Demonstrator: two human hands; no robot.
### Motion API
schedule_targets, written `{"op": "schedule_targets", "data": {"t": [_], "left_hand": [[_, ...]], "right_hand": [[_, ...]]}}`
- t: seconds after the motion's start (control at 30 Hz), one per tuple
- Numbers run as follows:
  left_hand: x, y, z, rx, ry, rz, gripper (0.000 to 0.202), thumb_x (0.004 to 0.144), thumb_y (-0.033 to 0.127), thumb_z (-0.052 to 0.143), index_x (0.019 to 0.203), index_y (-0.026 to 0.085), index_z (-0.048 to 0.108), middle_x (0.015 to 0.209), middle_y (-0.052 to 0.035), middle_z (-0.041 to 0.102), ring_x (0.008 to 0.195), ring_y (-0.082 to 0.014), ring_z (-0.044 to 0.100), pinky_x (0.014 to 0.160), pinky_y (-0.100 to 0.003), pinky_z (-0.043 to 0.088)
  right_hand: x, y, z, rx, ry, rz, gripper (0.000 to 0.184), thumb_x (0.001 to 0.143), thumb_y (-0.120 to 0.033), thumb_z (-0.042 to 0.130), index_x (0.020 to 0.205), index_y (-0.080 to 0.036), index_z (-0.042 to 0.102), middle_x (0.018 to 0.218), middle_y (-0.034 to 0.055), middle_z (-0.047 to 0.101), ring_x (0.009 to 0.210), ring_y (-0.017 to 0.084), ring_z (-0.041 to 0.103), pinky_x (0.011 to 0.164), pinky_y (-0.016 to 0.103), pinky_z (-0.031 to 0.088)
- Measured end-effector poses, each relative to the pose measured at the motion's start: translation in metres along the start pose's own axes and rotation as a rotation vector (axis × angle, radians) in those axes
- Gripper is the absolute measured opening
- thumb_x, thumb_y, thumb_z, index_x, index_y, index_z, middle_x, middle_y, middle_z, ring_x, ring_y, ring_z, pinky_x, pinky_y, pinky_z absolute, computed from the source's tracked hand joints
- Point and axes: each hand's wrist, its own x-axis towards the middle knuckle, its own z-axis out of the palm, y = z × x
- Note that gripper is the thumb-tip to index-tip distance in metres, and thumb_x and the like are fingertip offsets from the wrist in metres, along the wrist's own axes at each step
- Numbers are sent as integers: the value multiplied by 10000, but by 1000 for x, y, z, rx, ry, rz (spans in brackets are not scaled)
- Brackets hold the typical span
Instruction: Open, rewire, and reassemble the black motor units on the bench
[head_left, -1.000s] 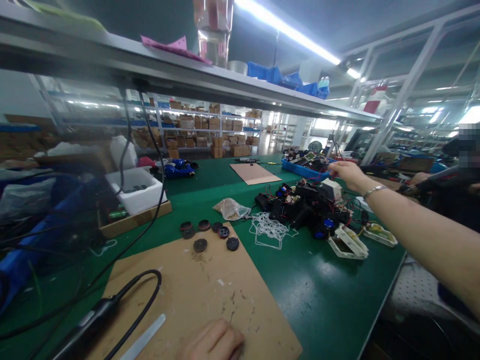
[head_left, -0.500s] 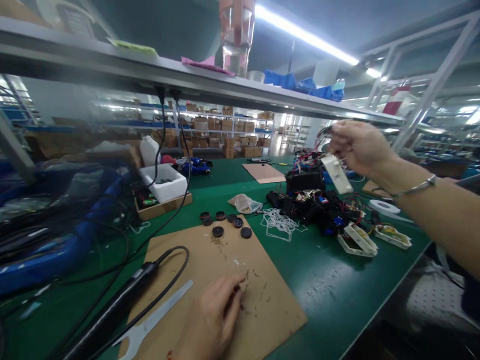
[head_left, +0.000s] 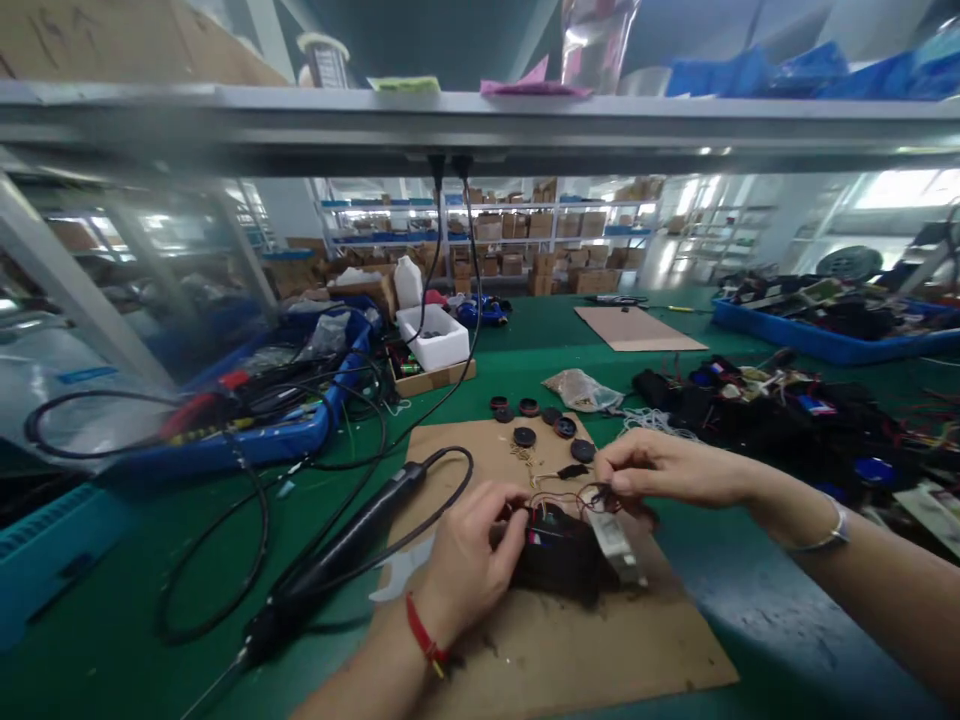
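1. Black plastic unit (head_left: pixel 559 560), a wired electronic assembly, lies on the brown cardboard sheet (head_left: pixel 660 660), directly beneath both hands.
2. Handling, as judged: light but delicate. The thin coloured wires (head_left: pixel 592 497) are flexible and could pull loose. Take hold by the unit's firm body, not by its leads.
3. Left hand (head_left: pixel 469 565): fingers curled, closed against the unit's near side.
4. Right hand (head_left: pixel 667 470): thumb and forefinger pinched together on the wires.
5. Adjacent items: corded black pen-style tool (head_left: pixel 352 535), left of the unit; round black rubber discs (head_left: pixel 525 436), beyond it; pale flat tag (head_left: pixel 616 545), touching its right side.
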Motion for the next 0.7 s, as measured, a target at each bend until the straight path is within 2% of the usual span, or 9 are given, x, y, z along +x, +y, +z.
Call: {"op": "schedule_targets", "data": {"t": [0.07, 0.13, 0.23, 0.3, 0.4, 0.5, 0.57, 0.63, 0.7], "left_hand": [[0, 5, 0, -8, -77, 10, 128, 850, 202, 530, 945, 195, 616, 871, -38, 654, 808, -173, 616, 728, -281, 493], [-1, 6, 2, -14, -137, -2, 223, 825, 232, 573, 1045, 194, 592, 970, -63, 649, 884, -196, 614, 785, -321, 506], [-4, 3, 4, 7, -235, -51, 517, 770, 307, 662, 1241, 202, 476, 1197, -121, 585, 1086, -260, 572, 922, -429, 489], [-6, 0, 7, 25, -294, -97, 677, 725, 320, 709, 1317, 219, 396, 1271, -142, 550, 1152, -294, 548, 952, -484, 476], [-8, -6, 9, 12, -337, -185, 763, 683, 271, 743, 1339, 241, 354, 1236, -132, 586, 1109, -298, 590, 917, -498, 507], [-12, -11, 12, -9, -266, -193, 819, 677, 301, 760, 1363, 251, 316, 1202, -121, 603, 1057, -287, 626, 870, -461, 547], [-15, -13, 14, 3, -195, -125, 850, 698, 365, 751, 1393, 249, 274, 1204, -126, 598, 1049, -282, 633, 856, -433, 561], [-17, -13, 16, 31, -154, -21, 852, 735, 407, 724, 1416, 233, 242, 1208, -140, 596, 1061, -280, 626, 870, -419, 558], [-16, -11, 18, 42, -136, 102, 792, 790, 414, 675, 1424, 213, 245, 1211, -158, 596, 1090, -284, 610, 889, -420, 546]], "right_hand": [[2, 10, -11, 38, -11, -42, 454, 880, -579, 499, 870, -149, 643, 744, 42, 669, 669, 159, 637, 677, 303, 501], [4, 25, -16, 44, 138, -102, 467, 887, -577, 491, 963, -149, 663, 912, 83, 691, 857, 195, 653, 829, 358, 492], [7, 51, -13, 72, 366, -151, 443, 878, -551, 525, 1085, -172, 626, 1053, 103, 668, 1019, 229, 623, 948, 414, 443], [6, 66, -4, 95, 403, -151, 480, 856, -545, 562, 1182, -194, 573, 1169, 118, 622, 1121, 253, 575, 995, 439, 408], [1, 76, 9, 71, 371, -129, 626, 802, -574, 614, 1300, -217, 485, 1303, 130, 532, 1218, 287, 495, 1024, 458, 375], [-4, 73, 14, -56, 344, -155, 680, 787, -660, 566, 1309, -232, 484, 1228, 116, 583, 1153, 301, 523, 989, 478, 378], [-6, 67, 14, -170, 372, -167, 583, 842, -667, 468, 1217, -232, 565, 1088, 101, 650, 1027, 285, 575, 915, 459, 408], [-7, 60, 15, -273, 431, -149, 455, 913, -582, 399, 1061, -227, 641, 942, 86, 681, 884, 252, 603, 805, 412, 437], [-8, 53, 18, -365, 505, -143, 330, 913, -484, 465, 1014, -231, 651, 876, 75, 679, 814, 235, 600, 749, 387, 442]]}}
